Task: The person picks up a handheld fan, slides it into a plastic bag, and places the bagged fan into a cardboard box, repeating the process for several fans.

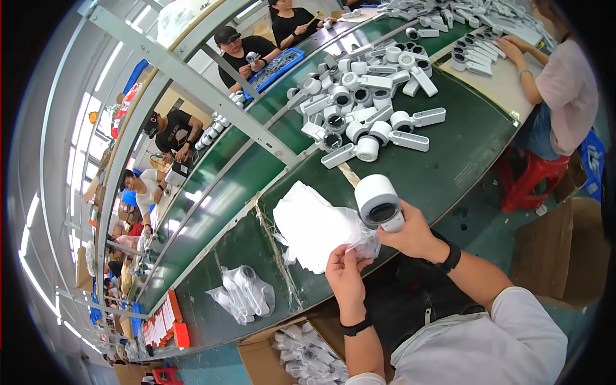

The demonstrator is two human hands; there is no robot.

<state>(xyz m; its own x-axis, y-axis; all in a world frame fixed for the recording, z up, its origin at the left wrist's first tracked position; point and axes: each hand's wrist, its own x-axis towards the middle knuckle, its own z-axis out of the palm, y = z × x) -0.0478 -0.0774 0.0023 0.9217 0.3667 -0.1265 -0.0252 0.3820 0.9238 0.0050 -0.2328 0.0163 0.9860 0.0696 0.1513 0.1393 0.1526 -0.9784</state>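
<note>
My right hand (414,236) is wrapped round the handle of a white handheld device (375,191) with a cylindrical head and a dark round opening, raised above the table edge. Thumb and fingers of my left hand (347,273) pinch the edge of a clear plastic bag (366,244), just below the device. Under that bag lies a stack of white plastic bags (308,226) on the green table (449,176). Beyond it, a heap of similar white and grey devices (369,80) covers part of the tabletop.
Bagged devices (244,292) lie at left, near orange-and-white boxes (168,321). A carton (260,353) of bagged devices stands below the table's front edge. Metal frame posts (192,70) rise along the table. A co-worker (568,90) sits at right by a red stool (529,179); others work across.
</note>
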